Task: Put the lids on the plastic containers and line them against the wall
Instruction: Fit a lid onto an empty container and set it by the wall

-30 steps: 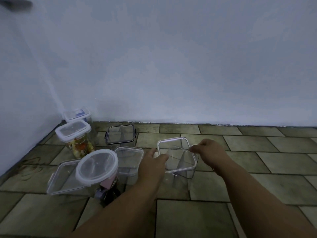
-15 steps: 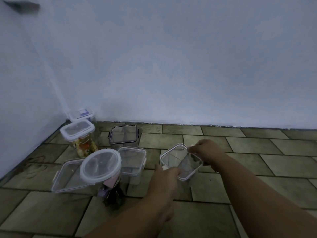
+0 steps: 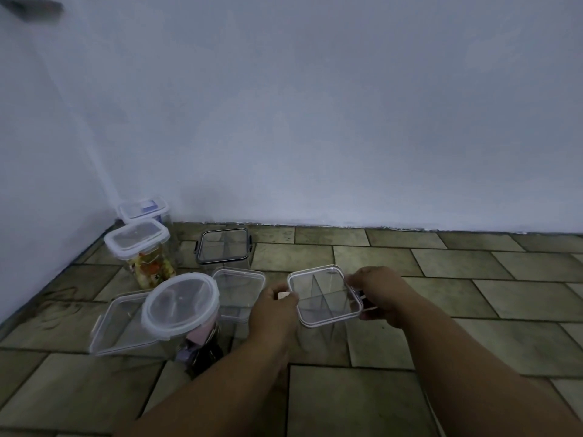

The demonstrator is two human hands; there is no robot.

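As you look down past both forearms to the tiled floor (image 3: 347,402), your left hand (image 3: 274,313) sits at the left edge of the clear divided container (image 3: 315,288), fingers curled in and thumb tip pressed at the corner of its lid (image 3: 334,321); your right hand (image 3: 381,294) grips the opposite side, fingers curled over the right edge where a small dark piece shows, though I cannot tell what it is; the lid lies on top of the container, a little tilted, and the container stands on the floor well apart from the wall (image 3: 315,121).

To your left, nearer than the rest, a round-lidded tub (image 3: 180,305) stands over a low rectangular box (image 3: 116,326); just beside your left hand is a clear square container (image 3: 238,288); behind it stands a dark-rimmed container (image 3: 223,246), near the wall but not against it; further left a lidded jar with colourful contents (image 3: 138,238) stands in front of a blue-trimmed container (image 3: 142,209), which is tucked into the corner.
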